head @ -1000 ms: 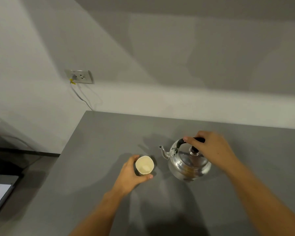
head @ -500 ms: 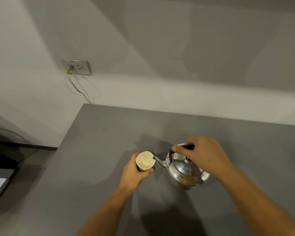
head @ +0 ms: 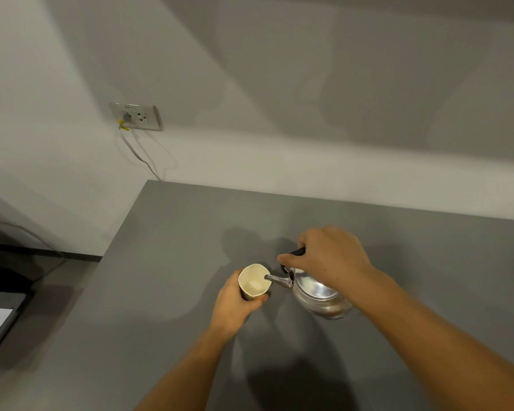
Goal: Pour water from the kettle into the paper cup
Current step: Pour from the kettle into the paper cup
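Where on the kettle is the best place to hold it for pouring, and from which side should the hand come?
Probably the black handle arching over the kettle, taken from above. It sits opposite the spout, so tipping sends the spout down toward the paper cup. The right hand already grips it so, while the left hand holds the cup's side.

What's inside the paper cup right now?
The paper cup shows a pale inner wall, and the tip of the kettle spout pokes over its rim. I can't make out any water. The left hand covers its outside.
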The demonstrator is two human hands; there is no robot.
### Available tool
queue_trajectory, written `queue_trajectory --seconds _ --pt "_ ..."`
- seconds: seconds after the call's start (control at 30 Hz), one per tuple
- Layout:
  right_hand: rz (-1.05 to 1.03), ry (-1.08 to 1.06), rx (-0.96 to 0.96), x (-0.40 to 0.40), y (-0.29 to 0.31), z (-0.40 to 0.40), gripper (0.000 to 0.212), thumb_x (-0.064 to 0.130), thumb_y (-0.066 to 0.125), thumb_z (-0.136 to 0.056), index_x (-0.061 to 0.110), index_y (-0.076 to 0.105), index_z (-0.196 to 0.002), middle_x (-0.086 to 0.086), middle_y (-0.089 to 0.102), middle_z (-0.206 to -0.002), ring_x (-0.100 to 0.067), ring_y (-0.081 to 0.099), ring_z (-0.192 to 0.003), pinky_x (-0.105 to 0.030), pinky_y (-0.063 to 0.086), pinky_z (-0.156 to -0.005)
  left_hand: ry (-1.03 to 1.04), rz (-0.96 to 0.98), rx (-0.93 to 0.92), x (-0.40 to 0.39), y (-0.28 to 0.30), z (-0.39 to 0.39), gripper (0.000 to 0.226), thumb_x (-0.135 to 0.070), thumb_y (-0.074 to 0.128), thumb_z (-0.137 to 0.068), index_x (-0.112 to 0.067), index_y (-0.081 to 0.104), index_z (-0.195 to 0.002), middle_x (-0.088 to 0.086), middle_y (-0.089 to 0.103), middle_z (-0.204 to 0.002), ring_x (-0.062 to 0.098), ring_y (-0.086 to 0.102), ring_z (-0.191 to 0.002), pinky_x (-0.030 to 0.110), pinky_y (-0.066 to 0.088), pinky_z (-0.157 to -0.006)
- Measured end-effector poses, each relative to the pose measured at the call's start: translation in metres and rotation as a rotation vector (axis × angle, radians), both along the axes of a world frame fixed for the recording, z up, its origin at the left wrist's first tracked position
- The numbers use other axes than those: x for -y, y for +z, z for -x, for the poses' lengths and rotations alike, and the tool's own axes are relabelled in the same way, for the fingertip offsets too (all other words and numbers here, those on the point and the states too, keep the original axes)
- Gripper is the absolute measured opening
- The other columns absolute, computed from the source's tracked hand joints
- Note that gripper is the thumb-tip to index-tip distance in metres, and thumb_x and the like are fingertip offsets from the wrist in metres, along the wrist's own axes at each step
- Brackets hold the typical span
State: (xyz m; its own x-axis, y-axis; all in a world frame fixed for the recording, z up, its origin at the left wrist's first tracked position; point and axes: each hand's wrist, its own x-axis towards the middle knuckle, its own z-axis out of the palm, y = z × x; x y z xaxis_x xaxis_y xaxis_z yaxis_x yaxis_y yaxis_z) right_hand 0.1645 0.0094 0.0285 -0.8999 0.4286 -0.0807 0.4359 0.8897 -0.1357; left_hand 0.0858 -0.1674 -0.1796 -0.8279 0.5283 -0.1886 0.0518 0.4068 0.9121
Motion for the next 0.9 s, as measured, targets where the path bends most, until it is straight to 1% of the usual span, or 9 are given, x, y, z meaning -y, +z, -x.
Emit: queue_trajectory --seconds 0.13,0.23,0.33,0.4,0.47,0.57,0.67,0.77,0.9 --pt "-0.041 0.037 0.037 0.005 0.002 0.008 0.052 0.066 0.063 -0.078 0.016 0.065 -0.066 0.0 0.057 -0.055 -0.015 0.046 -0.048 -0.028 0.026 -0.043 0.009 -0.008 0.005 -0.001 -0.001 0.0 0.06 -0.037 0.095 -0.068 -0.034 0.065 -0.119 -0.017 0.076 -0.109 0.001 0.071 -0.1 0.021 0.056 -0.083" --pt "-0.07 0.055 0.051 0.009 0.002 0.011 0.05 0.064 0.063 -0.079 0.017 0.06 -0.061 0.0 0.056 -0.057 -0.018 0.048 -0.052 -0.028 0.026 -0.043 0.012 -0.015 0.006 -0.001 -0.002 0.0 0.061 -0.038 0.095 -0.068 -0.034 0.065 -0.121 -0.017 0.076 -0.109 0.002 0.071 -0.1 0.024 0.057 -0.085" --pt "-0.093 0.072 0.066 0.012 0.004 0.013 0.051 0.06 0.063 -0.079 0.019 0.047 -0.053 0.0 0.05 -0.054 -0.018 0.043 -0.049 -0.029 0.025 -0.044 0.011 -0.013 -0.002 -0.001 -0.001 0.0 0.06 -0.04 0.095 -0.068 -0.036 0.065 -0.119 -0.019 0.076 -0.107 -0.001 0.071 -0.098 0.022 0.057 -0.083" --pt "-0.092 0.078 0.071 0.013 0.005 0.015 0.052 0.057 0.064 -0.079 0.018 0.044 -0.051 0.0 0.048 -0.054 -0.019 0.044 -0.05 -0.029 0.027 -0.045 0.01 -0.014 -0.003 -0.002 0.0 0.0 0.059 -0.039 0.095 -0.068 -0.036 0.065 -0.119 -0.019 0.076 -0.107 -0.001 0.071 -0.098 0.021 0.056 -0.082" --pt "-0.088 0.09 0.076 0.014 0.006 0.016 0.053 0.057 0.064 -0.079 0.018 0.044 -0.05 0.0 0.048 -0.054 -0.019 0.044 -0.051 -0.029 0.027 -0.045 0.01 -0.015 -0.002 -0.002 0.0 0.0 0.06 -0.037 0.095 -0.068 -0.034 0.065 -0.12 -0.018 0.076 -0.108 -0.001 0.071 -0.099 0.022 0.056 -0.083" --pt "-0.091 0.098 0.083 0.015 0.007 0.018 0.053 0.055 0.065 -0.079 0.017 0.043 -0.049 0.0 0.047 -0.052 -0.018 0.042 -0.048 -0.028 0.026 -0.044 0.013 -0.008 -0.011 -0.002 0.001 -0.001 0.059 -0.038 0.095 -0.068 -0.035 0.065 -0.119 -0.019 0.076 -0.107 -0.002 0.07 -0.099 0.018 0.054 -0.08" --pt "-0.098 0.105 0.079 0.016 0.007 0.019 0.052 0.053 0.065 -0.079 0.018 0.042 -0.049 0.001 0.045 -0.052 -0.015 0.038 -0.046 -0.028 0.023 -0.044 0.019 0.002 -0.014 -0.002 0.001 -0.001 0.059 -0.04 0.094 -0.067 -0.035 0.065 -0.118 -0.018 0.076 -0.107 0.001 0.071 -0.098 0.021 0.056 -0.081" --pt "-0.103 0.119 0.076 0.017 0.007 0.021 0.051 0.053 0.064 -0.079 0.018 0.042 -0.049 0.001 0.044 -0.05 -0.014 0.038 -0.045 -0.029 0.023 -0.044 0.021 0.007 -0.015 -0.002 -0.001 -0.001 0.06 -0.04 0.094 -0.067 -0.035 0.065 -0.119 -0.017 0.076 -0.107 0.001 0.071 -0.098 0.025 0.057 -0.083" --pt "-0.097 0.119 0.086 0.019 0.007 0.024 0.049 0.051 0.064 -0.08 0.018 0.043 -0.05 0.001 0.045 -0.051 -0.015 0.039 -0.046 -0.029 0.025 -0.044 0.017 0.008 -0.014 -0.002 -0.002 0.0 0.059 -0.041 0.094 -0.066 -0.037 0.065 -0.117 -0.019 0.076 -0.106 0.0 0.071 -0.097 0.022 0.056 -0.08"
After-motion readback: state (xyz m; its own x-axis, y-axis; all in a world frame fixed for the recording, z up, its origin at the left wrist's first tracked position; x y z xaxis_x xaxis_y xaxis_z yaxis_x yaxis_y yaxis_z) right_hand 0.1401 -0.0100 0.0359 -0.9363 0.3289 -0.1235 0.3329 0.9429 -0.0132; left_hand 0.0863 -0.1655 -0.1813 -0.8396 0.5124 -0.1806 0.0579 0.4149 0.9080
